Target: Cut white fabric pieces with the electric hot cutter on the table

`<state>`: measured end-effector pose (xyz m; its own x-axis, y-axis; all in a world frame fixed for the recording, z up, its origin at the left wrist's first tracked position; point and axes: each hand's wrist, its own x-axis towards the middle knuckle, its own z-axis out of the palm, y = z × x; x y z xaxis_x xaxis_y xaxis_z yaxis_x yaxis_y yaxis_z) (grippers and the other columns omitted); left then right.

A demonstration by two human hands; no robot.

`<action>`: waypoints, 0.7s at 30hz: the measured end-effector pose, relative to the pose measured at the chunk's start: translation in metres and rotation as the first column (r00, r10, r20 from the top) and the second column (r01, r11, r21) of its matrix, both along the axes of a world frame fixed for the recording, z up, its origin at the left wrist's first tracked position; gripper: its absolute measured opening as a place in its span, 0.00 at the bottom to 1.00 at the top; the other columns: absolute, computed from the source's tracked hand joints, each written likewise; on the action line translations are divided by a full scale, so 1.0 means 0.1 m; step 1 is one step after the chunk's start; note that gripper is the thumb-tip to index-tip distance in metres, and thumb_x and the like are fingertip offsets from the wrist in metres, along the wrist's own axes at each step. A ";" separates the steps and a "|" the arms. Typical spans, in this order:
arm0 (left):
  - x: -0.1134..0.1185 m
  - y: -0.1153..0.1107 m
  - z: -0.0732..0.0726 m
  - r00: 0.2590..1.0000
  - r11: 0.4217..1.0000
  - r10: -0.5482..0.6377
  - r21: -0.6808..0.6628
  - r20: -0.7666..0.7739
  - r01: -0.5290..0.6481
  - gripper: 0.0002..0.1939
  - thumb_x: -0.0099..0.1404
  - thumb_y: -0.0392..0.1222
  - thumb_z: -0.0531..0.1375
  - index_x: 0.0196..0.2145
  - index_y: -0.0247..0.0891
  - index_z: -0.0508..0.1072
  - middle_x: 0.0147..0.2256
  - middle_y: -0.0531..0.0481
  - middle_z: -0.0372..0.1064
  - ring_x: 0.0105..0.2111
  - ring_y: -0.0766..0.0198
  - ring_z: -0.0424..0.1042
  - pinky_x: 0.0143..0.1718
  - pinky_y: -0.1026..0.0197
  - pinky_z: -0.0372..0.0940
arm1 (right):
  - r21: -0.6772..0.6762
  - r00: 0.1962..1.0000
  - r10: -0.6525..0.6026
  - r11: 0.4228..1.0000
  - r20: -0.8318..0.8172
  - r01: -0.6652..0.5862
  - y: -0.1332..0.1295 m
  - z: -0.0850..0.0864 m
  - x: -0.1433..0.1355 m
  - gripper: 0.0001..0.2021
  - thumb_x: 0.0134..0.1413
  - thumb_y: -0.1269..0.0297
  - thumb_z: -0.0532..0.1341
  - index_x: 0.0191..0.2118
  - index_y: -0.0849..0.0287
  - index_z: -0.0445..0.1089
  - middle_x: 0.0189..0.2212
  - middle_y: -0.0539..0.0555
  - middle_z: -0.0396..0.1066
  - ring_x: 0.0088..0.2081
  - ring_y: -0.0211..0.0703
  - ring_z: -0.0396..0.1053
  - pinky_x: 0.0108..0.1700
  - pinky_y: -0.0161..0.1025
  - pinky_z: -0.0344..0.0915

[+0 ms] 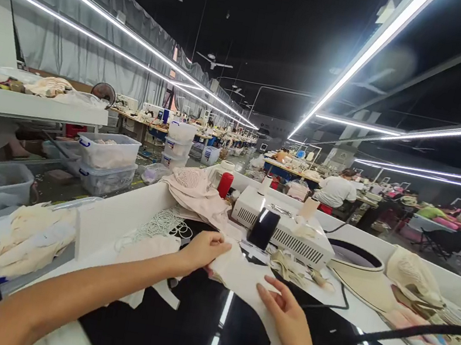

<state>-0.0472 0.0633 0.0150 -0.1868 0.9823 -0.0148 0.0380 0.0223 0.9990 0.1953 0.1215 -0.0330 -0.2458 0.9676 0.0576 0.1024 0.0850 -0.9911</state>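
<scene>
A pale cream fabric piece (pixel 241 274) stretches between my hands above a glossy black work surface (pixel 165 339). My left hand (pixel 204 251) pinches its far left end between thumb and fingers. On the right side, my right hand (pixel 281 307) has its fingers over the fabric's edge, and the piece hangs down beneath that palm. Just beyond my left hand lies a heap of pale pink fabric (pixel 200 194). Thin pale green cord (pixel 163 223) is tangled to the left of it. White cut pieces (pixel 168 293) rest below my left forearm.
A white vented box (pixel 287 227) stands behind my hands, with a phone (pixel 264 228) leaning on it. Beside it is a red thread cone (pixel 225 184). A sun visor (pixel 362 273) lies to the right. Fabric-filled bins (pixel 107 151) stand left; a seated person (pixel 338 191) is farther off.
</scene>
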 end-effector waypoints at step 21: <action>-1.33 -0.77 -0.02 0.577 0.982 -0.056 -0.150 -0.815 -0.116 0.13 0.77 0.49 0.67 0.45 0.35 0.78 0.45 0.47 0.76 0.46 0.56 0.77 0.52 0.48 0.75 | 0.569 0.892 -0.013 0.774 0.452 -0.277 0.08 -0.39 -0.05 0.23 0.63 0.34 0.60 0.49 0.43 0.82 0.50 0.54 0.84 0.52 0.60 0.83 0.56 0.55 0.80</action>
<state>-0.1800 -0.0137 0.0132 -0.2340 0.9722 -0.0035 0.8271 0.2009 0.5249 0.1907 0.1294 -0.0718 -0.5080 0.7156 0.4793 0.4221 0.6920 -0.5857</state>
